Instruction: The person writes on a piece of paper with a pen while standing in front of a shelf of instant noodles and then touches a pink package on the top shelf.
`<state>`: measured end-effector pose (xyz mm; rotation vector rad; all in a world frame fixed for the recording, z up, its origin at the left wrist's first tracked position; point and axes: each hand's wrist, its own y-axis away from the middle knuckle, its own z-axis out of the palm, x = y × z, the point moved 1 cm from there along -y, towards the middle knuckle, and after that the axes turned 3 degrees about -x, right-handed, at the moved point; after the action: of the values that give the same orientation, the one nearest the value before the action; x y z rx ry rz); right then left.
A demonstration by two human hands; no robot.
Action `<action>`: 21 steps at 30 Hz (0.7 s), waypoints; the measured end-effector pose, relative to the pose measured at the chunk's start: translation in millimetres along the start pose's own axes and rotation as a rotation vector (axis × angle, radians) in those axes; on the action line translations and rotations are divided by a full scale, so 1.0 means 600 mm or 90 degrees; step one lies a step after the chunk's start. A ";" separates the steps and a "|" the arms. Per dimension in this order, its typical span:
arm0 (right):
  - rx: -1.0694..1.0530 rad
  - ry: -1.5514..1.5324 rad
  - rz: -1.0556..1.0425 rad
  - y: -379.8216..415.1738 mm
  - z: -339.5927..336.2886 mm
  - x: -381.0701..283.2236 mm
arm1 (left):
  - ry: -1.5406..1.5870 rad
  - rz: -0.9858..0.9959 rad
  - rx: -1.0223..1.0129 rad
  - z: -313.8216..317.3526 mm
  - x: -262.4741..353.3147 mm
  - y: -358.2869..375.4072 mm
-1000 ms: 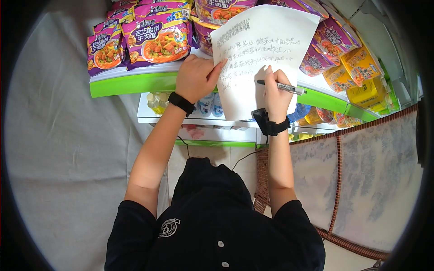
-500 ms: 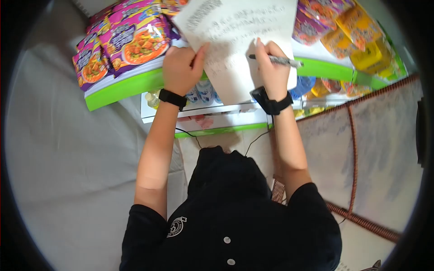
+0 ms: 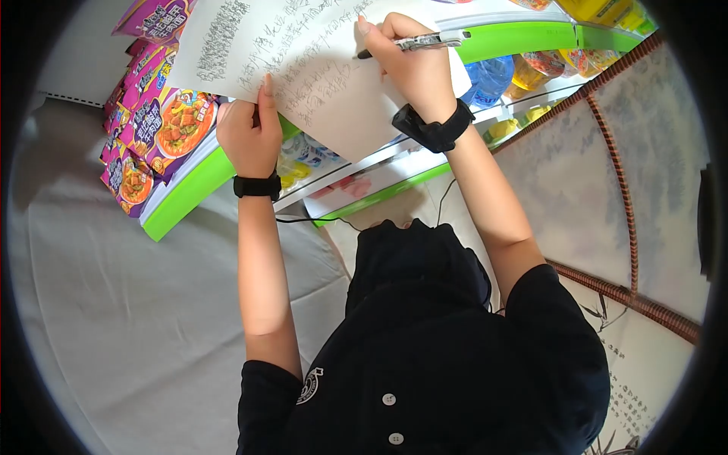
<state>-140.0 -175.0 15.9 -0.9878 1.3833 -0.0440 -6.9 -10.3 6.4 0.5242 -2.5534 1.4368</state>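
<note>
A white sheet of paper with lines of black handwriting lies over the top shelf and hangs past its green edge. My right hand, with a black strap at the wrist, holds a marker pen whose dark tip is at the paper near the written lines. At the paper's lower left edge is my left hand, thumb on the sheet and fingers curled at its border. Whether those fingers pinch the paper is partly hidden.
Purple noodle packets are piled left of the paper. A green shelf edge runs across, with bottles on the shelf below. Yellow packets are at the upper right. Grey cloth hangs at the left.
The view has turned and shifted, so the shelf looks more slanted and more handwriting shows. Both hands now appear further left in view; the pen is still in my right hand.
</note>
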 end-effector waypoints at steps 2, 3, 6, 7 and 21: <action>0.002 -0.088 0.043 0.001 0.002 0.005 | -0.002 -0.005 -0.007 -0.002 0.002 0.001; 0.004 -0.023 0.004 -0.001 0.004 0.013 | 0.000 -0.012 -0.008 -0.002 0.004 0.001; 0.017 0.020 -0.017 -0.003 0.007 0.010 | -0.003 -0.011 -0.006 -0.001 0.002 0.000; 0.027 0.000 0.003 -0.002 0.007 0.007 | -0.006 -0.004 -0.005 -0.001 0.001 0.000; -0.004 -0.034 0.018 -0.007 0.001 -0.011 | -0.032 0.019 0.025 0.004 -0.011 0.003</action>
<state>-139.0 -173.2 23.5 -0.9678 1.3487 0.0084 -1.6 -10.0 2.1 0.5369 -2.5884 1.5045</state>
